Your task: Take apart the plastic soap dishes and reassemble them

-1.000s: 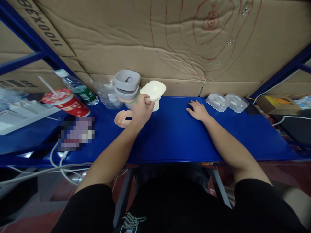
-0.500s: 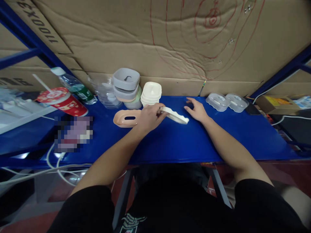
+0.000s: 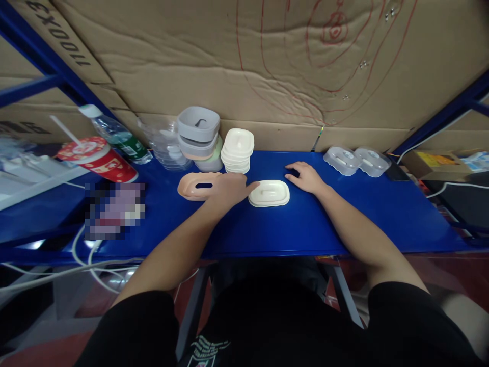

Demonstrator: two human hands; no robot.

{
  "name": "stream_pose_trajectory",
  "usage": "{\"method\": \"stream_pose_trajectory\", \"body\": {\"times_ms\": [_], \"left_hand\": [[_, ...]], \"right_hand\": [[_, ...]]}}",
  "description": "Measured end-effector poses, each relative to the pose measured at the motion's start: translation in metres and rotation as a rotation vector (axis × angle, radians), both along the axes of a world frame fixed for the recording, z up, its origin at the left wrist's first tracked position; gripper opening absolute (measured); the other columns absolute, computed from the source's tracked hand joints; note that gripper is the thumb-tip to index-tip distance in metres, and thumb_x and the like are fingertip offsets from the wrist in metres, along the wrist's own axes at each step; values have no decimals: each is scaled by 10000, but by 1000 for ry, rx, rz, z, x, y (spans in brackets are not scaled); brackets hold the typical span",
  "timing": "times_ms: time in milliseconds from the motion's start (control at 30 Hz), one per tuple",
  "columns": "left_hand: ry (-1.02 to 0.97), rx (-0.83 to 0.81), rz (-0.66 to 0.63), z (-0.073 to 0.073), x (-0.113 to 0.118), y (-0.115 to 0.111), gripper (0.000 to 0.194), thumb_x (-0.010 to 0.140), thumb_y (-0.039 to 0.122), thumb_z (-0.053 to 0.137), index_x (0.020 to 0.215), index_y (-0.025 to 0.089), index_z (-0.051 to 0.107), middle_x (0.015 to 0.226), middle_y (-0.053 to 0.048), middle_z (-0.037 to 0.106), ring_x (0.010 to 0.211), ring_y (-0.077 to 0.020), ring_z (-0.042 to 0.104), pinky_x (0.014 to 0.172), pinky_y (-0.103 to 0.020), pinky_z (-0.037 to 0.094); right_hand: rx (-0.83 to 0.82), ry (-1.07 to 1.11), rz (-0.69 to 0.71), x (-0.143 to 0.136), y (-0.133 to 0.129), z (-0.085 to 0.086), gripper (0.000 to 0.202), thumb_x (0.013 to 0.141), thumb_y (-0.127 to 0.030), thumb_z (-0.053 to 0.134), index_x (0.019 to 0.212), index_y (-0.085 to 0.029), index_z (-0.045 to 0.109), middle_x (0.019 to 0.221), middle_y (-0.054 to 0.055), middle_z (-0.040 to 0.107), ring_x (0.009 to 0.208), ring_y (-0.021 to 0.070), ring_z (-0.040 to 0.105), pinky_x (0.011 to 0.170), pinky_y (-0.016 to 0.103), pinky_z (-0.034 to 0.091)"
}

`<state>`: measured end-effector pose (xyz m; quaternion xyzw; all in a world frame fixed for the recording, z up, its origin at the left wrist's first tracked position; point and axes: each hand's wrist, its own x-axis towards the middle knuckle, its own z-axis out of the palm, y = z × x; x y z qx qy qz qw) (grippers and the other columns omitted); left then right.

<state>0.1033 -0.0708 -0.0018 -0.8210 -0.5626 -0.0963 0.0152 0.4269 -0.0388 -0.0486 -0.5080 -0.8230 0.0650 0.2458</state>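
Observation:
A cream-coloured oval plastic lid (image 3: 269, 192) lies flat on the blue table in front of me. My left hand (image 3: 231, 189) is just left of it, and its outstretched thumb reaches the lid's left edge; the other fingers are partly hidden behind the hand. Under that hand's wrist side is a peach oval plastic piece (image 3: 187, 186) with a dark slot, its right end covered. My right hand (image 3: 305, 177) rests on the table right of the lid, fingers apart, holding nothing. Behind my left hand stands a stack of cream lids (image 3: 239, 145).
At the back left are stacked grey containers (image 3: 198, 125), clear plastic lids (image 3: 164, 148), a water bottle (image 3: 118, 137) and a red paper cup (image 3: 109, 160). Two clear lids (image 3: 342, 160) sit at the back right. A cardboard wall (image 3: 183, 61) closes the rear.
The cream lid, held tilted in my left hand before, now lies flat on the table, and the left hand's grip has loosened. My right hand has shifted slightly left.

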Motion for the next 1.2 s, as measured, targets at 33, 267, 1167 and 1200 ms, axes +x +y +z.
{"method": "stream_pose_trajectory", "body": {"times_ms": [33, 267, 1167, 1200], "left_hand": [[-34, 9, 21, 1, -6, 3, 567, 983, 708, 576, 812, 203, 768, 718, -146, 700, 847, -363, 729, 794, -455, 548], [84, 1, 120, 17, -45, 16, 428, 894, 604, 748, 1027, 198, 740, 859, -155, 751, 895, -376, 743, 816, -467, 582], [-1252, -292, -344, 16, 13, -19, 636, 989, 685, 632, 1491, 302, 558, 704, 29, 532, 524, -130, 458, 504, -286, 424], [-1314, -358, -358, 13, 17, -17, 640, 966, 685, 667, 1467, 297, 578, 690, 38, 503, 509, -118, 417, 490, -273, 394]], "right_hand": [[1, 0, 4, 0, 0, 0, 419, 989, -466, 632, 1309, -226, 760, 1324, 118, 790, 1252, 341, 713, 1188, 578, 495], [-6, -20, 25, -1, -1, 2, 429, 982, -463, 648, 1310, -211, 762, 1318, 132, 784, 1243, 341, 710, 1155, 559, 516], [5, 139, 127, -25, -33, 32, 1463, 689, -941, 772, 1789, -287, 61, 1728, 153, 468, 1575, 435, 470, 1301, 608, 393], [-4, 116, 159, -27, -35, 32, 1483, 662, -956, 775, 1789, -303, 65, 1729, 147, 468, 1572, 452, 470, 1296, 632, 393]]}}
